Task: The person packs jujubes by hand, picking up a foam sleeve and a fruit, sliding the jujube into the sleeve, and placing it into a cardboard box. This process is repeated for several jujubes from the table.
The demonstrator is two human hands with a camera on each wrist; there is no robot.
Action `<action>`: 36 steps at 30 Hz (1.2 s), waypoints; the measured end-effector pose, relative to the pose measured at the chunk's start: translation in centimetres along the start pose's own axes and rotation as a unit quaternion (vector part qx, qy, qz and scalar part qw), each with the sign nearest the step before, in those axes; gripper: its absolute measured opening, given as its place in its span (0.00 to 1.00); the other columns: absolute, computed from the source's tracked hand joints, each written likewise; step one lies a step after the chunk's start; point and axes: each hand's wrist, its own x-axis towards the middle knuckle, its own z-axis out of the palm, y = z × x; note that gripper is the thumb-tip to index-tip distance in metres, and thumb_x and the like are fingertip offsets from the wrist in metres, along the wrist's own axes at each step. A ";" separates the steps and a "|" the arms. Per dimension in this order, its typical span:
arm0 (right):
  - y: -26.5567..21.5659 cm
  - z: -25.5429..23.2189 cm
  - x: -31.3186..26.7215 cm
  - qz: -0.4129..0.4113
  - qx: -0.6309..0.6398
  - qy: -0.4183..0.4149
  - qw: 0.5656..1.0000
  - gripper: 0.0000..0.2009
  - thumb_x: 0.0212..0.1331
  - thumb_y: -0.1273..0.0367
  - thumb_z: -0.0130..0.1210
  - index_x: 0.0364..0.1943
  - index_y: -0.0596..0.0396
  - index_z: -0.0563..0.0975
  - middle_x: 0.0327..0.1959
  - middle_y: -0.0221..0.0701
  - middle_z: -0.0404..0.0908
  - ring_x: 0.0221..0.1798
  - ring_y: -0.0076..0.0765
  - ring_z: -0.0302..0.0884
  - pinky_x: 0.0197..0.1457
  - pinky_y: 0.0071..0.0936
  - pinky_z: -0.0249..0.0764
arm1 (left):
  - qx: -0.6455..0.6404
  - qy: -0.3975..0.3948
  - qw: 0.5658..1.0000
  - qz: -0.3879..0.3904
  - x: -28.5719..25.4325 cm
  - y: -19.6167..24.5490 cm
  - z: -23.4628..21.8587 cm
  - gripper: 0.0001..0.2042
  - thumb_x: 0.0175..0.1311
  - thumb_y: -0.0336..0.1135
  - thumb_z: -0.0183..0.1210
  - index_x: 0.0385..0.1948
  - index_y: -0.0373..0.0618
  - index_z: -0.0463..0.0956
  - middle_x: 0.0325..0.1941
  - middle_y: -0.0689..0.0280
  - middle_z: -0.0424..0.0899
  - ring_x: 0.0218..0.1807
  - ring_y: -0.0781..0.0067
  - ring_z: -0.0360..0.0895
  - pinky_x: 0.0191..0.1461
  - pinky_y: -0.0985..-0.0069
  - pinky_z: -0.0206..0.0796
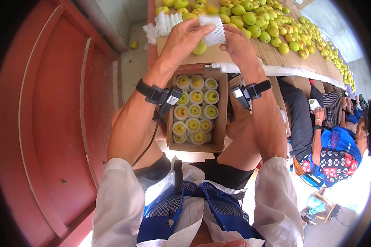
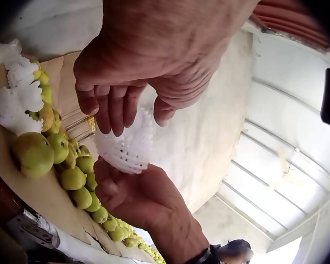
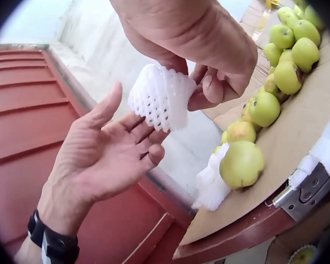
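Observation:
My right hand (image 3: 209, 66) pinches the edge of a white foam net sleeve (image 3: 162, 99) between its curled fingers and thumb. Straight, loosely spread fingers of my left hand (image 3: 104, 154) reach to the sleeve's lower side, palm turned up. In the left wrist view, the sleeve hangs between both hands, and no fruit shows through its mesh. Both hands are over the near end of the fruit table, where a green apple (image 1: 199, 48) lies just below the sleeve. Wrapped apples (image 1: 194, 111) sit in rows in a cardboard box (image 1: 221, 111) between my knees.
Many loose green-yellow apples (image 1: 272, 29) cover the cardboard-topped table (image 1: 272, 55). More foam sleeves (image 1: 167, 24) lie at its left corner. A red panelled door (image 1: 70, 103) stands to my left. Another person (image 1: 334, 152) sits at right, beside the table.

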 end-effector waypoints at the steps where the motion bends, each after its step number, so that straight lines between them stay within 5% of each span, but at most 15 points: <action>1: -0.3 0.9 -0.4 -0.006 -0.049 0.005 0.999 0.16 0.67 0.67 0.53 0.54 0.62 0.77 0.44 0.31 0.82 0.40 0.23 0.74 0.37 0.25 0.71 | -0.031 -0.009 0.999 -0.019 0.0 0.0 0.0 0.16 0.71 0.46 0.60 0.47 0.42 0.82 0.46 0.70 0.84 0.47 0.81 0.77 0.49 0.80 0.64; 3: -0.6 2.0 -0.9 -0.017 -0.146 0.016 0.989 0.15 0.71 0.64 0.51 0.54 0.58 0.78 0.42 0.29 0.81 0.41 0.23 0.74 0.37 0.23 0.69 | -0.134 -0.015 0.990 -0.038 0.3 -0.8 -0.3 0.16 0.71 0.45 0.60 0.48 0.42 0.81 0.47 0.71 0.84 0.46 0.81 0.77 0.49 0.79 0.65; 9: -1.6 3.2 -2.1 0.084 0.173 -0.089 0.977 0.18 0.73 0.59 0.52 0.59 0.54 0.72 0.44 0.29 0.81 0.43 0.30 0.76 0.42 0.24 0.73 | -0.385 -0.105 0.915 -0.056 0.2 -0.4 -1.1 0.14 0.70 0.37 0.59 0.54 0.42 0.77 0.51 0.68 0.83 0.51 0.74 0.79 0.52 0.71 0.69; 14: 0.4 2.3 -1.6 -0.039 -0.068 -0.157 0.984 0.20 0.79 0.57 0.41 0.61 0.56 0.70 0.55 0.32 0.79 0.53 0.35 0.77 0.58 0.35 0.74 | -0.420 -0.163 0.887 -0.098 -0.5 -1.5 -2.0 0.18 0.68 0.31 0.58 0.59 0.40 0.74 0.56 0.64 0.81 0.58 0.68 0.78 0.61 0.63 0.70; 17: 0.1 1.4 -1.1 0.056 0.093 -0.182 0.977 0.21 0.79 0.56 0.40 0.60 0.58 0.70 0.58 0.35 0.77 0.58 0.37 0.76 0.63 0.37 0.74 | -0.405 -0.182 0.889 -0.114 -0.9 -1.8 -2.5 0.19 0.69 0.31 0.57 0.61 0.39 0.72 0.58 0.63 0.80 0.58 0.68 0.77 0.62 0.63 0.70; 19: -1.4 1.9 -2.6 0.135 0.269 -0.228 0.926 0.21 0.79 0.57 0.41 0.61 0.59 0.69 0.58 0.36 0.77 0.58 0.38 0.75 0.65 0.37 0.73 | -0.395 -0.169 0.896 -0.114 -1.3 -1.8 -2.8 0.20 0.70 0.33 0.56 0.62 0.36 0.71 0.60 0.61 0.79 0.60 0.66 0.77 0.65 0.64 0.68; 22: -0.7 1.4 -2.4 0.138 0.209 -0.201 0.947 0.24 0.70 0.56 0.58 0.60 0.60 0.71 0.56 0.36 0.78 0.57 0.37 0.76 0.61 0.39 0.74 | -0.392 -0.178 0.894 -0.121 -1.6 -2.0 -3.0 0.20 0.70 0.33 0.56 0.61 0.35 0.71 0.61 0.60 0.79 0.60 0.65 0.77 0.65 0.65 0.68; 28: -1.3 1.8 -3.8 0.115 0.213 -0.212 0.947 0.19 0.69 0.58 0.58 0.55 0.58 0.76 0.52 0.33 0.79 0.56 0.35 0.76 0.64 0.38 0.70 | -0.392 -0.203 0.884 -0.153 -2.2 -2.7 -2.7 0.20 0.70 0.34 0.55 0.60 0.34 0.71 0.58 0.59 0.80 0.57 0.66 0.79 0.63 0.66 0.70; 36: 0.5 0.8 -3.9 0.162 0.190 -0.232 0.940 0.15 0.71 0.59 0.56 0.50 0.56 0.77 0.41 0.28 0.81 0.41 0.25 0.76 0.34 0.20 0.68 | -0.321 -0.239 0.894 -0.200 -3.3 -3.9 -2.9 0.19 0.70 0.37 0.56 0.58 0.38 0.73 0.54 0.63 0.83 0.52 0.73 0.80 0.57 0.74 0.71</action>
